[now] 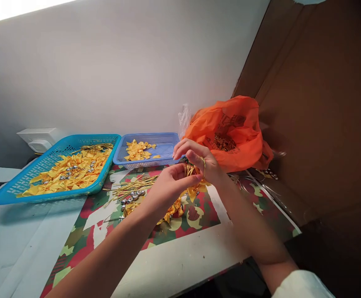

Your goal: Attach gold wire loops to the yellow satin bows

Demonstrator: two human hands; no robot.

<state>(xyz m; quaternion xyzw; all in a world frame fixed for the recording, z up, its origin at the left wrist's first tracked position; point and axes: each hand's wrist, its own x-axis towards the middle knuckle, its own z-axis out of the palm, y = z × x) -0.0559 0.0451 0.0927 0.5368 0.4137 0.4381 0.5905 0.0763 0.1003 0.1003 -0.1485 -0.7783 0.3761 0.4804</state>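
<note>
My left hand (pixel 175 178) is closed round a bundle of thin gold cords (pixel 191 169), its thumb pressed along the near side. Yellow satin bows (pixel 193 193) hang below the cords. Just beyond and to the right, my right hand (pixel 203 161) curves over the bundle, with fingers bent and the thumb apart from them. A gold loop circles one of its digits; whether this is a ring or a cord is unclear. Under my hands lie straight gold cords (pixel 133 186), small silver bells (pixel 132 198) and more bows (pixel 174 210), partly hidden by my left forearm.
A turquoise basket (pixel 101 187) at left holds yellow bows, silver bells and gold cords. Behind my hands, a smaller blue basket (pixel 168 151) contains bows. An orange plastic bag (pixel 245 153) stands beside a cardboard wall (pixel 323 124) at right. Patterned paper (pixel 199 219) covers the tabletop.
</note>
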